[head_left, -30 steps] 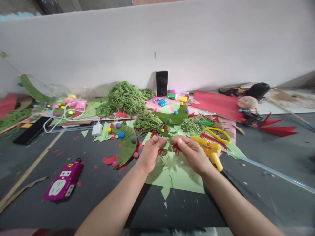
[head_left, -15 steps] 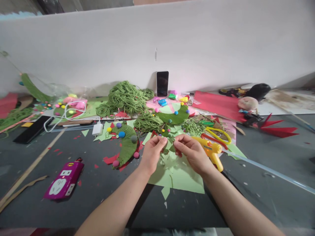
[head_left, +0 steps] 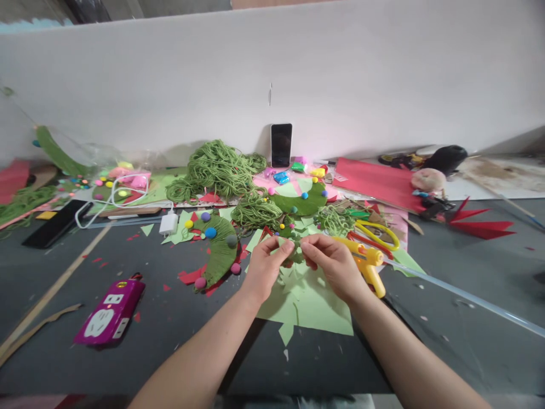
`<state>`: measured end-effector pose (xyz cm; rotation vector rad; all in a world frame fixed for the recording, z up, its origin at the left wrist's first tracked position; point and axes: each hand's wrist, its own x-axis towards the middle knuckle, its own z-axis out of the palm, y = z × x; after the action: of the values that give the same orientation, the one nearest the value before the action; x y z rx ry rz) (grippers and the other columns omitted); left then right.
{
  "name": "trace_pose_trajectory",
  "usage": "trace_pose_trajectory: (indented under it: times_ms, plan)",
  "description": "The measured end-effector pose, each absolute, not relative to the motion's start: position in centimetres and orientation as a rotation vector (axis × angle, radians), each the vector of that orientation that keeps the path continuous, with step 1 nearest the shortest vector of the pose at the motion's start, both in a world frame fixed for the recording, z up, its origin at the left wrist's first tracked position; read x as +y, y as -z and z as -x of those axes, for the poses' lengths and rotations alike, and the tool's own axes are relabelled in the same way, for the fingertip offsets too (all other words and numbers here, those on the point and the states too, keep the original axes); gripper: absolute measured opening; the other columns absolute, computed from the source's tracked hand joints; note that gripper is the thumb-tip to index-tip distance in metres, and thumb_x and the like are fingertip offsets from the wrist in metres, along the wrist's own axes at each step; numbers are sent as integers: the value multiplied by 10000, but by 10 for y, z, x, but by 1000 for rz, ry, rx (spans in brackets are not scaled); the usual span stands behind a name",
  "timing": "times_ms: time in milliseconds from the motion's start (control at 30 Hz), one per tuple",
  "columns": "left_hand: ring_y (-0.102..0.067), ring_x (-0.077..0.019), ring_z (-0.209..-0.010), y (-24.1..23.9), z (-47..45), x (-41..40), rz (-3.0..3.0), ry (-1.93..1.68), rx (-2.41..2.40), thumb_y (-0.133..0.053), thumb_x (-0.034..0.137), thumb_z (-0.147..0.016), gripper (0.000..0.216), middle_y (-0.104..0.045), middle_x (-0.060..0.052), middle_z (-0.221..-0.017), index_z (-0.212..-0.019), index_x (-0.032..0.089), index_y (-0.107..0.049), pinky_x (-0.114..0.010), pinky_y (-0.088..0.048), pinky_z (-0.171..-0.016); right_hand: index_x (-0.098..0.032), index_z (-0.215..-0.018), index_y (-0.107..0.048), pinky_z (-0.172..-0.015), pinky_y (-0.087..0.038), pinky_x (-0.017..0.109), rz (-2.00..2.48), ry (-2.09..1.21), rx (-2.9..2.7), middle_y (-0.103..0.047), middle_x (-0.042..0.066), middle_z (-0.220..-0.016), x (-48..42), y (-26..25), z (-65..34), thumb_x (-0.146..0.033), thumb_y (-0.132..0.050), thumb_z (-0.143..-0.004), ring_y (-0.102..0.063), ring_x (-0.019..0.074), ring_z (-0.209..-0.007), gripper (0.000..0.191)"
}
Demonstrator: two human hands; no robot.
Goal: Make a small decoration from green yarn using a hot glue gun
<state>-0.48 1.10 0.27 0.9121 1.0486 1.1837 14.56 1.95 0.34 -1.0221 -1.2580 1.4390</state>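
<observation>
My left hand (head_left: 264,270) and my right hand (head_left: 331,262) are close together at the middle of the table, thumbs against fingertips. Between them they pinch a small dark green piece (head_left: 297,253), partly covered by the fingers; its exact kind does not show. Under the hands lies a light green paper sheet (head_left: 315,312) with paper cut-outs on it. Just right of my right hand rests a yellow glue gun (head_left: 367,261) with a long clear glue stick (head_left: 464,295). To the left is a green yarn-wrapped crescent (head_left: 222,250) with coloured pompoms.
Green yarn (head_left: 219,170) is heaped at the back, near a phone (head_left: 281,145) leaning on the wall. Yellow-handled scissors (head_left: 381,234) lie behind the glue gun. A purple box (head_left: 111,312) is at left; red paper (head_left: 378,184) lies at back right.
My left hand has shifted slightly right, bringing its fingertips nearer to those of my right hand. The green piece has turned a little between them.
</observation>
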Motion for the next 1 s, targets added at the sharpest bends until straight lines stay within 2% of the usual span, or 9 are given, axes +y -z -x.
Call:
trace_pose_trajectory:
  times_ms: [133, 300, 467, 767, 1000]
  plan:
    - [-507, -93, -592, 0, 8, 14, -750, -1144, 966, -711, 432, -715, 270, -573, 15, -655, -716, 170, -645, -230, -428, -572, -215, -918, -690, -515, -409, 254, 1006, -1408, -1335, -625, 1, -709, 18, -6, -145, -397, -686, -768, -495, 111, -567, 236]
    - [-509, -88, -577, 0, 11, 15, -673, -1049, 873, -734, 399, -703, 255, -566, 19, -647, -716, 163, -636, -222, -413, -540, -219, -778, -691, -561, -439, 265, 964, -1316, -1387, -630, -4, -693, 19, -9, -146, -330, -712, -753, -528, 119, -595, 115]
    - [-489, -76, -534, -1, 10, 14, -683, -1017, 841, -742, 374, -703, 245, -546, 24, -608, -701, 155, -631, -211, -387, -512, -211, -754, -684, -617, -466, 276, 934, -1350, -1378, -634, 4, -710, 20, -13, -148, -317, -733, -738, -562, 132, -650, 118]
    - [-480, -92, -540, -5, 25, 15, -895, -777, 851, -773, 353, -654, 237, -545, 10, -573, -649, 152, -646, -230, -362, -537, -195, -785, -654, -635, -468, 259, 886, -1658, -1531, -650, -2, -732, 19, -14, -161, -284, -721, -758, -585, 121, -661, 115]
    - [-520, -102, -567, -7, 26, 17, -960, -617, 1019, -800, 356, -593, 278, -611, 6, -589, -687, 149, -640, -241, -379, -592, -178, -798, -668, -595, -433, 223, 1028, -1569, -1853, -673, 0, -716, 24, -19, -170, -231, -677, -781, -570, 109, -637, 57]
